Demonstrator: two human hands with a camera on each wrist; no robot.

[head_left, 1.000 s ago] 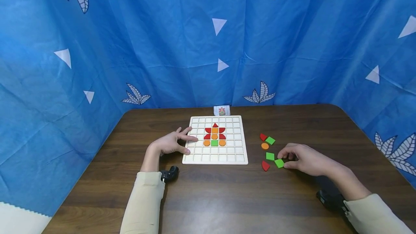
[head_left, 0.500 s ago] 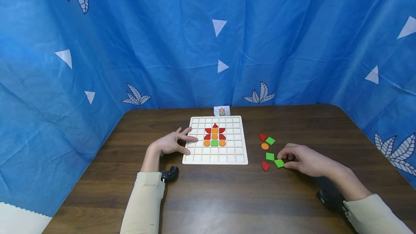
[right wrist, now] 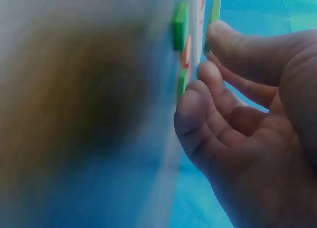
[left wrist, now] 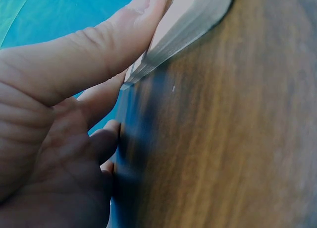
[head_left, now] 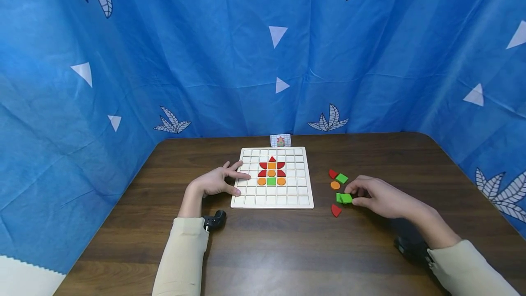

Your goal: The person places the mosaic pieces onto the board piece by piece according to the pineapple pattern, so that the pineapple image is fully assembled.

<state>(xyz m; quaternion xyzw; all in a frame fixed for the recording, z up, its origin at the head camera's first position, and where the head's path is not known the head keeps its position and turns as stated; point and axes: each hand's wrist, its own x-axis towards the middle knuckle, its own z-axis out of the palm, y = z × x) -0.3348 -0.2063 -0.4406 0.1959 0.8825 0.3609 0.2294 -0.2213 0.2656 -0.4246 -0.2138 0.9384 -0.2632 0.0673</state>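
Note:
My right hand [head_left: 382,196] pinches a green square tile [head_left: 346,198] between thumb and fingers. In the right wrist view, that same tile [right wrist: 215,11] is raised off the table beside the thumb. In the head view it overlaps another green square tile [head_left: 339,197] lying on the table. My left hand [head_left: 212,182] rests with extended fingers on the left edge of a white grid board [head_left: 296,195]; the left wrist view shows its thumb [left wrist: 99,54] against the board's side. Red, orange and green pieces, including a green square [head_left: 271,181], form a figure on the board.
Around the right hand lie a red quarter-round piece [head_left: 336,210], an orange disc [head_left: 335,185], a third green square [head_left: 341,178] and another red piece [head_left: 332,173]. A small pattern card [head_left: 281,140] stands behind the board. A blue curtain [head_left: 230,58] hangs beyond the wooden table [head_left: 263,250].
The right hand has taken up the nearest green tile and moved it left and slightly away, over the neighbouring green tile. The left hand and board have stayed put.

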